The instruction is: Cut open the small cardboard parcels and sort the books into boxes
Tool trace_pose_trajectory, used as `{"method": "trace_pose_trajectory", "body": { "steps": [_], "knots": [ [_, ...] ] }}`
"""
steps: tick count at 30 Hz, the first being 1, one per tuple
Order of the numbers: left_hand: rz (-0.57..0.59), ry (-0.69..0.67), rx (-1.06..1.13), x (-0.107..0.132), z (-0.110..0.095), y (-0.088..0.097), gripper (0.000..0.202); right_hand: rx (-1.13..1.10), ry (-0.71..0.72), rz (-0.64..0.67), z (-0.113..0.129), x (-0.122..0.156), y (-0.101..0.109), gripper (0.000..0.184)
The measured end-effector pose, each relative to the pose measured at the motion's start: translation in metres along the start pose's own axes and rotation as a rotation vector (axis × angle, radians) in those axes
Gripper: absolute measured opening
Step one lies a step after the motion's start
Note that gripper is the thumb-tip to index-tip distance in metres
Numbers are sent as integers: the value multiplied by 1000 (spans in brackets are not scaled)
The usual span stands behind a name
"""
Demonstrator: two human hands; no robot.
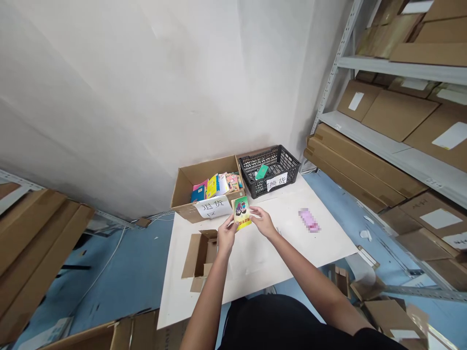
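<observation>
- A small booklet [241, 212] is held up between both hands, above the white table [255, 267], its cover turned toward the camera.
- Its left edge and lower left corner are gripped by the left hand [226, 235], placed at about 8 o'clock from its middle; the fingers are closed on it there.
- Its right edge is pinched by the fingertips of the right hand [263, 222], placed at about 3 o'clock; the booklet is thus gripped from both sides, and neither hand can be called clearly nearer.
- Its long axis is pointed roughly from 12 toward 6 o'clock, tipped slightly toward 11 at the far end; the red lettering is carried near the 6 o'clock end.
- From the booklet, the large carton [184, 212] filled with books [211, 186] is found at 10 o'clock, its near right corner partly covered by the booklet in this view; whether they are touching cannot be told.
- The black crate [257, 187], with a green item [261, 171] inside, is set at 1 o'clock, just beside the carton.
- A small opened box [190, 256] is seen at 7 o'clock, near the left forearm.
</observation>
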State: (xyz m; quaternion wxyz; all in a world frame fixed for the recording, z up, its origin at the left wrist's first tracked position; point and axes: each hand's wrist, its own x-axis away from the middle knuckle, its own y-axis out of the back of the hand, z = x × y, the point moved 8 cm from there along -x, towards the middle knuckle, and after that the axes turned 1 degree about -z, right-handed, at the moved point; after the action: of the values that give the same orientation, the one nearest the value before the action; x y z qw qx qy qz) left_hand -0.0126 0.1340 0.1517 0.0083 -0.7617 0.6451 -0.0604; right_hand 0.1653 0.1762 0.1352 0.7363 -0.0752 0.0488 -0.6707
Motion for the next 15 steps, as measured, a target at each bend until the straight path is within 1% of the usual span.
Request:
{"method": "trace_pose_trajectory", "body": {
  "steps": [1,2,4,6,8,10,12,15],
  "knots": [
    [-3,46,46,-1,4,5,71,30,-4,-67,-3,-3,7,56],
    [6,78,79,-1,7,9,74,41,-22,-98,-6,-5,11,58],
    [51,93,108,-1,7,13,76,7,-73,-55,-14,-11,9,59],
    [110,70,101,-2,4,18,74,-45,-101,15,-18,-16,-1,55],
    [155,53,72,-7,1,27,70,-63,-107,33,-19,-22,-10,52],
    [163,63,33,-16,1,43,71,-61,-113,38,-22,-30,-20,52],
    [146,80,7,-31,4,65,73,-49,-117,57,-24,-43,-33,52],
    [102,65,14,-67,2,94,77,-24,-106,81,-24,-76,-56,54]
  ]
}}
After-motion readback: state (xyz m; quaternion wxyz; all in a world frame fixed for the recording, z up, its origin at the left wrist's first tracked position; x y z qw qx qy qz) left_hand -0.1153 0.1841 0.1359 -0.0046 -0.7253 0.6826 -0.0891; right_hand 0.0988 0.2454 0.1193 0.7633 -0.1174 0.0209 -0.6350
